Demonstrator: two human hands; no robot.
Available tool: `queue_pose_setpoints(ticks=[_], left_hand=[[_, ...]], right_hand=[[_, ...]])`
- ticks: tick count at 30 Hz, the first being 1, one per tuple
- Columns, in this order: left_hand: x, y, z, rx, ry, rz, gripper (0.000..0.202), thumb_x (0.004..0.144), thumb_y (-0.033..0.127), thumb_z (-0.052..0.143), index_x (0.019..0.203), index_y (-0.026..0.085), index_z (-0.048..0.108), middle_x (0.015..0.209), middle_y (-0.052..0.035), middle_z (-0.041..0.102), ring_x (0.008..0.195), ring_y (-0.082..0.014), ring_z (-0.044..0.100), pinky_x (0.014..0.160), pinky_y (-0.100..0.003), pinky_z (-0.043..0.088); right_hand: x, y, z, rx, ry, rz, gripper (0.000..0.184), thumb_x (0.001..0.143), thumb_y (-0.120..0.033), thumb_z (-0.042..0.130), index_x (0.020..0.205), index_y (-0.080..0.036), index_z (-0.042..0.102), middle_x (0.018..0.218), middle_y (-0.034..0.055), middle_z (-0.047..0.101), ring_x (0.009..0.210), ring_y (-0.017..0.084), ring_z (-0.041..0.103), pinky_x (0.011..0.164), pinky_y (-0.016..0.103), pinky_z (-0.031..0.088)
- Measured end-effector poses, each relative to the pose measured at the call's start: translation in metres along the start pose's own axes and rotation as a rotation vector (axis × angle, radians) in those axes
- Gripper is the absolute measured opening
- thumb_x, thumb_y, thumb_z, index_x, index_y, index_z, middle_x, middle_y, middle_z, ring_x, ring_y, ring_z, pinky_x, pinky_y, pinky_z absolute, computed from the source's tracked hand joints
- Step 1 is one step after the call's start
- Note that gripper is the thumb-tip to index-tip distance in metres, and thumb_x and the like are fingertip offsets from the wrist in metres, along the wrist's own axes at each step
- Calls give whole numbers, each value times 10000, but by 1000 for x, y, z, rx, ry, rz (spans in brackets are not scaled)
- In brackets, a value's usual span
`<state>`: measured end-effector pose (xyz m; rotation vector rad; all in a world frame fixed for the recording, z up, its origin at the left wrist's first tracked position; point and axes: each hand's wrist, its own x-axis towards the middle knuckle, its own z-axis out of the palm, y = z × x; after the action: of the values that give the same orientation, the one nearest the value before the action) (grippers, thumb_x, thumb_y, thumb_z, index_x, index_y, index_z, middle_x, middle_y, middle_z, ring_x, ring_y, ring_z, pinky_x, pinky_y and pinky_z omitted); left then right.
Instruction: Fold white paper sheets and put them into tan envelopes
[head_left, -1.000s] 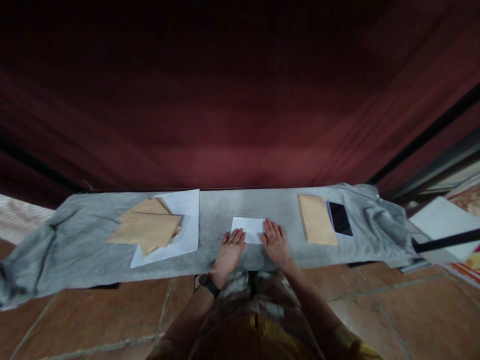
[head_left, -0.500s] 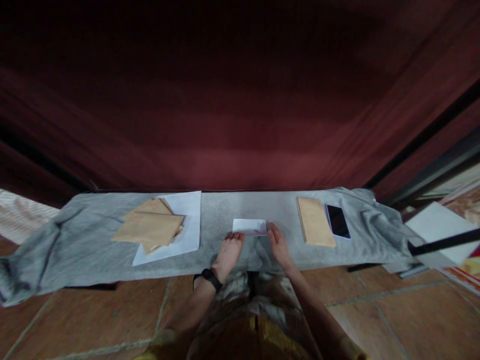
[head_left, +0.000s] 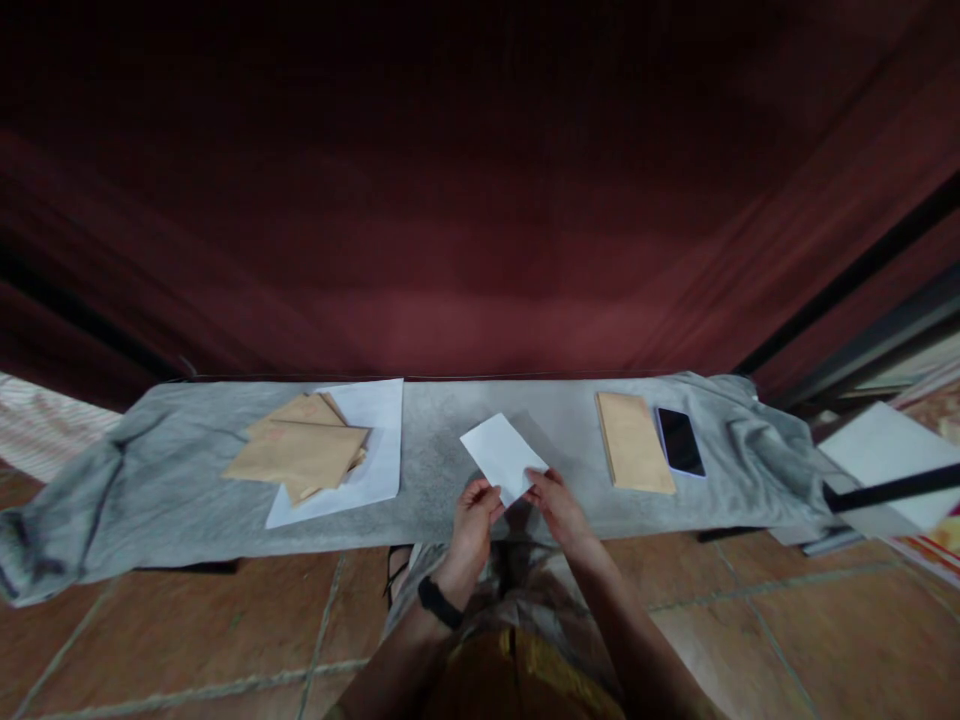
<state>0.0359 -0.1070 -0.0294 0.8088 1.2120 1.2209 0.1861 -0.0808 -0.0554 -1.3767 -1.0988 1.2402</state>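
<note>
A folded white sheet of paper (head_left: 501, 452) is held tilted above the grey cloth, one corner pointing toward me. My left hand (head_left: 474, 512) pinches its near left edge between thumb and fingers. On its near right edge, my right hand (head_left: 553, 500) grips it, the thumb lying on top and the fingers beneath. To the left, a loose pile of brown paper envelopes (head_left: 300, 455) rests on a larger white sheet (head_left: 384, 440). Over on the right lies a neat stack of brown envelopes (head_left: 634, 445).
A grey cloth (head_left: 431, 410) covers the narrow bench. Beside the right stack lies a phone (head_left: 681, 442) with a dark screen. A dark red panel (head_left: 480, 250) rises behind the bench. At the far right, white sheets (head_left: 885, 455) lie beyond a black bar (head_left: 900, 488).
The white paper, lying flat on the cloth with a hand at each end, is now lifted, turned diagonally and gripped by both hands nearer to me.
</note>
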Motion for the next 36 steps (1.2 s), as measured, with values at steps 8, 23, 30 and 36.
queue_pose_setpoints(ticks=[8, 23, 30, 36], left_hand=[[41, 3, -38, 360, 212, 174, 345, 872, 340, 589, 1166, 160, 598, 832, -25, 712, 741, -161, 698, 675, -279, 554], [36, 4, -30, 1212, 52, 378, 407, 944, 124, 426, 1291, 173, 633, 1287, -144, 656, 1086, -267, 662, 997, -437, 522], [42, -15, -12, 1568, -163, 695, 557, 972, 201, 404, 1523, 127, 420, 1609, -161, 396, 1511, -288, 328, 1220, -510, 301], [42, -27, -8, 1650, -244, 709, 673, 918, 143, 404, 1581, 78, 302, 1644, -178, 316, 1546, -262, 247, 1255, -486, 235]], right_hand=[[17, 5, -24, -326, 39, -118, 253, 841, -385, 568, 936, -210, 725, 745, 30, 737, 712, 221, 673, 654, 308, 533], [21, 12, -11, -1044, 252, -353, 496, 1020, -272, 366, 1498, -160, 435, 1269, 177, 657, 1034, 290, 674, 879, 408, 543], [12, 6, 15, -998, 167, -526, 460, 1047, -283, 356, 1466, -171, 509, 1463, 156, 556, 1313, 283, 525, 1082, 477, 449], [1, 10, 30, -1100, -42, -555, 499, 1068, -308, 323, 1537, -171, 427, 1552, 109, 497, 1452, 220, 422, 1205, 447, 330]])
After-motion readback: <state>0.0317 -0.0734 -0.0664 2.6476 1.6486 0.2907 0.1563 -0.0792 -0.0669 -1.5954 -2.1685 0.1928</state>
